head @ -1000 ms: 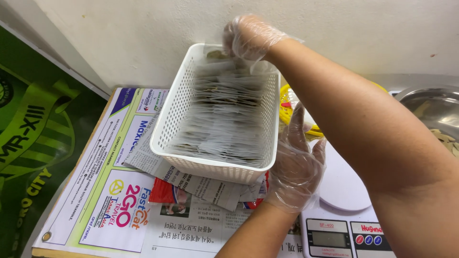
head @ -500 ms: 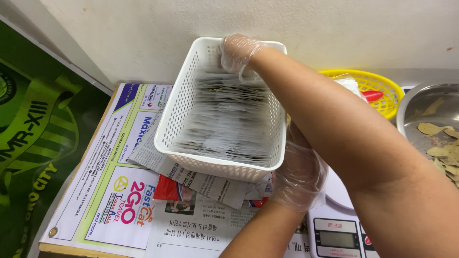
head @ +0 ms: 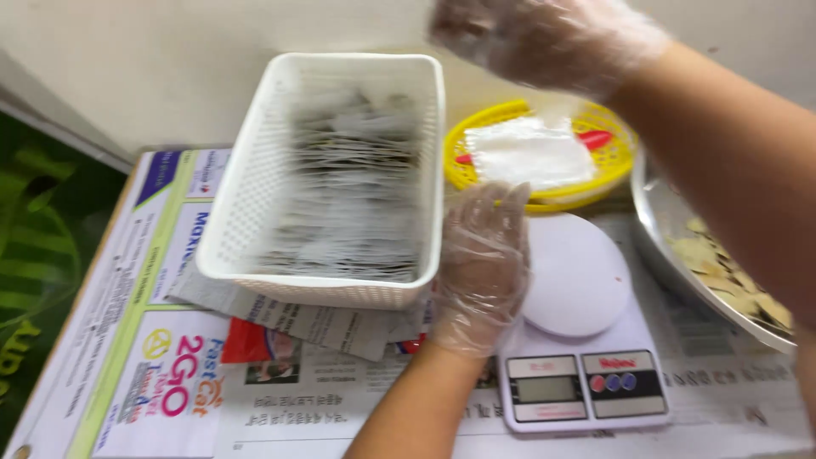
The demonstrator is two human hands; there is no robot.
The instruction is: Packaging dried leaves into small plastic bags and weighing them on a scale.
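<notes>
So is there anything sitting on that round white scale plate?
No, the scale plate is bare; the gloved left hand rests beside it against the white basket.

Newspapers cover the table, bearing white basket and scale.

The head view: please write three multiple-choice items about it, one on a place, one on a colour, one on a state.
1. Where does the left hand rest?
A. against the right side of the white basket
B. inside the metal bowl
C. on the yellow basket

2. What colour is the round basket behind the kitchen scale?
A. blue
B. yellow
C. black

3. What is the state of the scale's round plate?
A. piled with leaves
B. covered by a packet
C. bare

Answers:
1 A, the gloved palm lies flat along that basket's right wall.
2 B, its rim is plainly yellow.
3 C, nothing lies on the white plate; the dried leaves are in the metal bowl.
</notes>
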